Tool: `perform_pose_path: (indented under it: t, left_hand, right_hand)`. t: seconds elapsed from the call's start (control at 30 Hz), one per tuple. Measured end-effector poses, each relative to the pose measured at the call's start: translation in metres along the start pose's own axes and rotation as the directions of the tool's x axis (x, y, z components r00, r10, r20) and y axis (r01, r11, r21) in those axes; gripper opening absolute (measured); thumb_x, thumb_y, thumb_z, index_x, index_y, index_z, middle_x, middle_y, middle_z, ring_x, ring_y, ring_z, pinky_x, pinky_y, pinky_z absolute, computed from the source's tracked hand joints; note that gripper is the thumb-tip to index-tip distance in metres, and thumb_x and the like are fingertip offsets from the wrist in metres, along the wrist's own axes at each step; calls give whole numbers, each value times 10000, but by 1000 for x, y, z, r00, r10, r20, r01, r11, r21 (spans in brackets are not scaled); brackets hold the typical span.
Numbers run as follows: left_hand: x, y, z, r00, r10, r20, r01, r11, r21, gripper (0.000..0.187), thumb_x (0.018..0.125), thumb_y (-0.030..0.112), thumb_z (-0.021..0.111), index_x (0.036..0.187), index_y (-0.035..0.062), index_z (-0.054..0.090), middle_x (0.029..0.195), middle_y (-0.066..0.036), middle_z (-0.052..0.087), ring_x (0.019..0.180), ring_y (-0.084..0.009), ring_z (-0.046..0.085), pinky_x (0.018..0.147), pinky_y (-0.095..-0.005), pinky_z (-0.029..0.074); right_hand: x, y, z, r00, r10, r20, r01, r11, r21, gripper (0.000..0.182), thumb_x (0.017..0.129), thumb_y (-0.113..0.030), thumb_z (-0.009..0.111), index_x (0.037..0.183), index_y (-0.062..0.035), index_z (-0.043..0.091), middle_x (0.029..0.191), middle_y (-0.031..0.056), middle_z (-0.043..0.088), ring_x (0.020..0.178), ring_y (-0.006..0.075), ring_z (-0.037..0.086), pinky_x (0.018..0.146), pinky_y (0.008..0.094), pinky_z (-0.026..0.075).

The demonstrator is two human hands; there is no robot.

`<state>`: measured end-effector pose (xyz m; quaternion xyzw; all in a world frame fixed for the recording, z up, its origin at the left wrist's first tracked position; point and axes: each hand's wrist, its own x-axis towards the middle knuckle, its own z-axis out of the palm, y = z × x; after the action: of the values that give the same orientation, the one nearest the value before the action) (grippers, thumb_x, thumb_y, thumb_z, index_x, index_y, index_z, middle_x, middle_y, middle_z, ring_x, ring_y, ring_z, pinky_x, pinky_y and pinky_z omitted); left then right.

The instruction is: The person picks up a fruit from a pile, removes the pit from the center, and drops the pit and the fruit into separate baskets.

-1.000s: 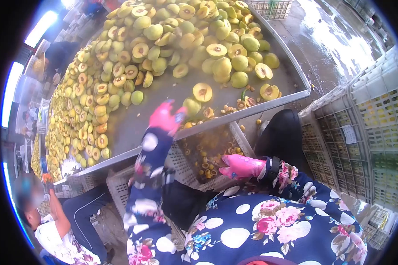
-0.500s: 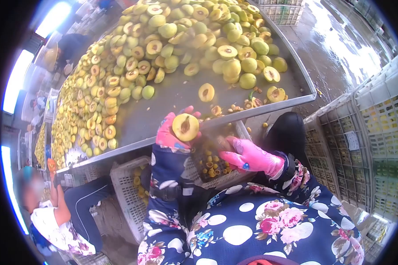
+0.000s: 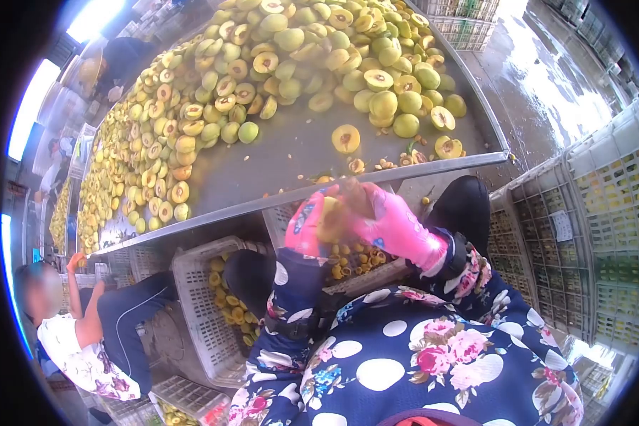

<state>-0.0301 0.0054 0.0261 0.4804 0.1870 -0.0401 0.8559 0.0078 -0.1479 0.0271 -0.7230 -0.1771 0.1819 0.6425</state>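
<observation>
Just below the metal table's front rim, my left hand (image 3: 307,221), in a pink glove, is closed around a halved yellow-green fruit (image 3: 331,220). My right hand (image 3: 397,226), also gloved in pink, touches the fruit from the right with its fingers bent. Motion blur hides what, if anything, is between its fingers. Beneath both hands is a crate of small fruit pieces (image 3: 358,261). On the table (image 3: 277,160), a single fruit half (image 3: 346,138) lies cut side up near the rim, beside small pits and scraps (image 3: 405,159).
A big heap of halved fruit (image 3: 192,135) covers the table's back and left. A white crate with fruit (image 3: 199,305) stands at lower left. Stacked crates (image 3: 582,234) rise on the right. Another person (image 3: 85,341) sits at the left. Wet floor (image 3: 547,85) shows beyond the table.
My left hand has moved right and down with the fruit, turning its cut face out of clear view. My right hand has come up and left to meet it. The view has shifted slightly.
</observation>
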Motion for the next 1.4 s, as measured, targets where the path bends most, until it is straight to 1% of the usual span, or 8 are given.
perform_pose_path:
  t: [0.03, 0.23, 0.3, 0.37, 0.43, 0.53, 1.07, 1.4]
  left_hand:
    - [4, -3, -8, 993, 25, 118, -50, 976, 212, 393, 959, 308, 405, 1215, 22, 486, 1023, -89, 598, 936, -135, 584, 793, -264, 476]
    - [2, -17, -10, 996, -59, -64, 72, 972, 223, 395, 920, 347, 479, 1182, 54, 510, 996, -112, 602, 867, -161, 602, 734, -293, 506]
    - [16, -44, -30, 940, 316, 128, -331, 754, 567, 391, 922, 335, 480, 1181, 43, 510, 999, -126, 601, 864, -176, 601, 737, -296, 509]
    - [23, -46, -38, 947, 299, 120, -321, 859, 398, 392, 925, 319, 479, 1184, 26, 507, 1006, -139, 599, 875, -189, 599, 752, -297, 507]
    - [30, -33, -43, 988, -145, 44, 152, 925, -349, 397, 929, 302, 475, 1190, 3, 501, 1018, -150, 595, 899, -202, 594, 780, -296, 500]
    - [17, -19, -32, 994, 34, -103, -51, 985, -166, 414, 939, 339, 430, 1139, -11, 527, 1017, -145, 603, 854, -257, 609, 738, -347, 511]
    - [13, -32, -30, 999, 22, -47, -32, 976, -214, 361, 950, 246, 414, 1163, -29, 514, 1073, -146, 587, 950, -185, 578, 783, -286, 495]
    - [12, -33, -36, 996, 49, -74, -39, 991, 128, 350, 930, 281, 444, 1088, -11, 558, 935, -136, 626, 807, -190, 611, 707, -295, 508]
  right_hand:
    - [3, -2, 0, 1000, 23, 12, -23, 1000, 2, 302, 806, -176, 636, 1005, 19, 521, 787, 160, 607, 715, 231, 610, 635, 342, 467]
    - [12, 23, 12, 965, -250, -85, 218, 937, -273, 287, 765, -135, 664, 989, 7, 555, 776, 119, 604, 651, 196, 591, 606, 309, 464]
    - [15, 24, 10, 983, -149, 110, 160, 982, -100, 280, 762, -144, 667, 971, 5, 556, 757, 129, 599, 629, 225, 585, 600, 315, 461]
    - [7, 10, 9, 942, -75, 328, 112, 989, -96, 274, 765, -158, 664, 954, 5, 553, 734, 144, 593, 618, 252, 580, 592, 318, 457]
    - [-7, -1, 10, 874, -59, 482, 193, 953, -233, 271, 794, -212, 643, 917, 11, 551, 698, 159, 589, 627, 276, 590, 568, 332, 450]
    - [-12, -8, 1, 931, 198, 308, -110, 953, -281, 306, 813, -257, 628, 905, 18, 530, 711, 189, 584, 637, 318, 589, 581, 368, 452]
    - [-25, 19, 14, 973, 61, 224, 54, 879, -475, 260, 858, -223, 556, 899, 14, 458, 738, 221, 568, 682, 389, 586, 576, 423, 431]
    - [-15, 52, 13, 900, 109, 421, 70, 919, -387, 259, 866, -218, 514, 929, 23, 444, 744, 203, 579, 719, 360, 592, 599, 413, 438]
